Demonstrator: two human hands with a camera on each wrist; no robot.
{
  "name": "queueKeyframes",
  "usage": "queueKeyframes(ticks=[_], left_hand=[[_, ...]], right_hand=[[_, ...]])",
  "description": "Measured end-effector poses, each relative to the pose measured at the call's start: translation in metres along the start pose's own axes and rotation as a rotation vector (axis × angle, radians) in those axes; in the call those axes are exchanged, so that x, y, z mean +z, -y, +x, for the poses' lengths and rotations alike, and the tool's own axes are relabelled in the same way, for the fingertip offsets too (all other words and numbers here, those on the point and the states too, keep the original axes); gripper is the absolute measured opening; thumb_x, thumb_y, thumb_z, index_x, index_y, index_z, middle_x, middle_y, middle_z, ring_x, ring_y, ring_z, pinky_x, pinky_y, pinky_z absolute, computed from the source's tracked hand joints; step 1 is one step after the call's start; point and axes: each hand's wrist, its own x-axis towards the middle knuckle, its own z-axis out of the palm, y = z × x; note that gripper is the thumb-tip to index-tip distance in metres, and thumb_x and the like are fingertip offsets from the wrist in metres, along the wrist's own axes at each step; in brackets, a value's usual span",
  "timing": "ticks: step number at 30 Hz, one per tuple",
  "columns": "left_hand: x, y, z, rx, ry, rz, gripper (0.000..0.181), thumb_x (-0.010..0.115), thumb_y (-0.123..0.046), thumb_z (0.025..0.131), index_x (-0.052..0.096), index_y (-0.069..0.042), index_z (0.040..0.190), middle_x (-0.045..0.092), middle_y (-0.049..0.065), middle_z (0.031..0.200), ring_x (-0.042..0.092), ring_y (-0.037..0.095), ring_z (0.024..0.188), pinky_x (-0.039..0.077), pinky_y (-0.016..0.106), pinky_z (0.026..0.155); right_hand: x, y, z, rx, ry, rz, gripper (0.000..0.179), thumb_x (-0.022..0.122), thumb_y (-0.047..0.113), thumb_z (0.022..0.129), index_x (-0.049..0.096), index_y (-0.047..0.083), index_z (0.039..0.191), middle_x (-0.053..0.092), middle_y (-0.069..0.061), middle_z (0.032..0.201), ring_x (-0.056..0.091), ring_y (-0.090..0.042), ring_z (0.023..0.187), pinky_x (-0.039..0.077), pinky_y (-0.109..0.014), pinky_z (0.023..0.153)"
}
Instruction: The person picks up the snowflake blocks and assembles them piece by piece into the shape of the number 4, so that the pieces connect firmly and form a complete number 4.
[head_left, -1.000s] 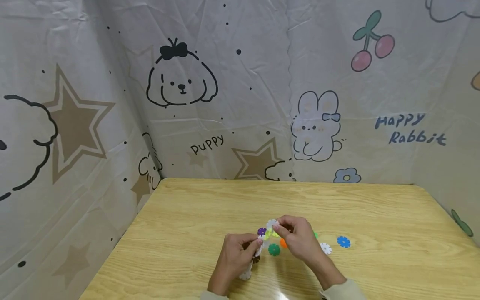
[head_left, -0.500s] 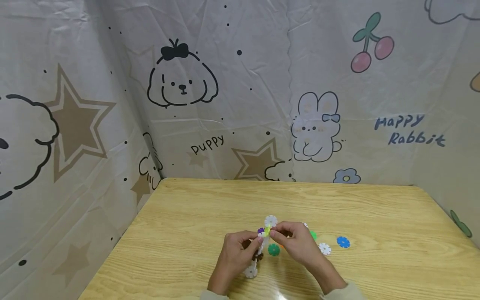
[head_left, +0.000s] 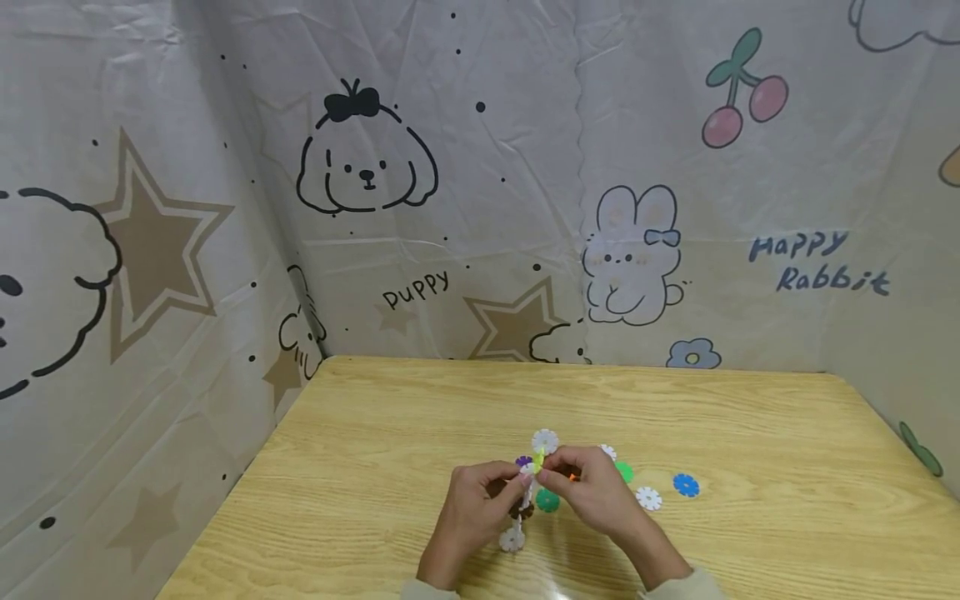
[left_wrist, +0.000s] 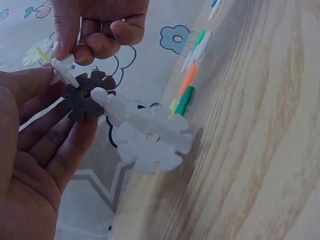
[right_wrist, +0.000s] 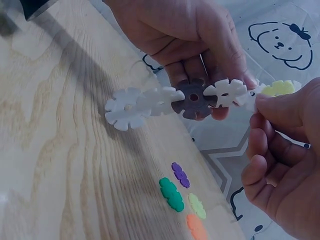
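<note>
Both hands hold a chain of flower-shaped interlocking plastic discs above the table. My left hand (head_left: 474, 507) pinches it among the white discs near a dark brown disc (right_wrist: 194, 97). The lower end is a white disc (left_wrist: 154, 140) that hangs free. My right hand (head_left: 600, 490) pinches the chain close to the left fingertips, beside a yellow disc (right_wrist: 280, 88). Beyond the yellow one, another white disc (head_left: 545, 441) sticks out at the far end. The fingertips hide the joint between the hands.
Loose discs lie on the wooden table (head_left: 390, 425): purple (head_left: 523, 462), dark green (head_left: 548, 500), orange (right_wrist: 196, 226), yellow-green (right_wrist: 197, 206), light green (head_left: 623, 472), blue (head_left: 686, 485) and white (head_left: 648, 498). A printed cloth (head_left: 510, 167) hangs behind the table.
The right fingers have shifted from the far white disc down to near the yellow disc, closer to the left fingertips. The chain's lower end has swung slightly right.
</note>
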Motion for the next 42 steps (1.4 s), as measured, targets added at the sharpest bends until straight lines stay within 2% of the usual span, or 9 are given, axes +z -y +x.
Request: queueKeyframes(ticks=[11,16,22,32,36,42], left_hand=[[-0.001,-0.003,0.0,0.006,-0.002,-0.057,0.015,0.069,-0.014,0.096,0.075,-0.003,0.104,0.075,0.005,0.091,0.07,0.014,0.073,0.057,0.027,0.064],[-0.006,-0.002,-0.002,-0.039,0.013,-0.02,0.018,0.07,-0.021,0.096,0.076,-0.007,0.104,0.075,0.001,0.093,0.07,0.013,0.076,0.057,0.028,0.066],[-0.013,0.001,-0.006,-0.105,0.092,0.058,0.023,0.07,-0.028,0.096,0.077,-0.007,0.104,0.075,-0.001,0.098,0.069,0.009,0.081,0.056,0.026,0.066],[-0.017,0.004,-0.012,-0.203,0.221,0.035,0.022,0.075,-0.023,0.091,0.077,-0.006,0.105,0.074,0.001,0.099,0.067,0.009,0.082,0.055,0.026,0.072],[-0.014,0.004,-0.014,-0.207,0.256,0.032,0.017,0.075,-0.02,0.092,0.078,-0.006,0.101,0.073,-0.004,0.093,0.066,0.007,0.08,0.054,0.025,0.072],[-0.01,0.005,-0.014,-0.192,0.269,0.055,0.01,0.075,-0.018,0.091,0.079,-0.009,0.091,0.071,-0.01,0.081,0.064,0.004,0.073,0.053,0.024,0.069]], right_hand=[[-0.004,0.007,0.0,0.009,-0.021,-0.03,0.009,0.068,0.01,0.095,0.071,0.006,0.088,0.063,-0.001,0.08,0.051,-0.013,0.067,0.042,-0.026,0.055],[-0.01,0.011,0.0,0.003,-0.022,-0.042,0.009,0.068,0.01,0.095,0.07,0.004,0.088,0.061,-0.001,0.077,0.049,-0.013,0.065,0.041,-0.026,0.054],[-0.016,0.015,0.001,0.008,-0.026,-0.089,0.01,0.067,0.009,0.095,0.07,0.006,0.086,0.062,-0.002,0.078,0.05,-0.013,0.063,0.041,-0.025,0.052],[-0.021,0.022,0.004,-0.027,-0.029,-0.104,0.01,0.067,0.01,0.095,0.071,0.007,0.086,0.063,-0.002,0.079,0.053,-0.016,0.066,0.045,-0.027,0.053],[-0.021,0.025,0.004,-0.035,-0.022,-0.098,0.01,0.068,0.01,0.095,0.071,0.006,0.087,0.063,0.0,0.079,0.053,-0.016,0.066,0.045,-0.027,0.053],[-0.019,0.027,0.006,-0.057,-0.018,-0.105,0.009,0.068,0.01,0.095,0.072,0.007,0.088,0.065,-0.003,0.081,0.056,-0.015,0.067,0.048,-0.028,0.055]])
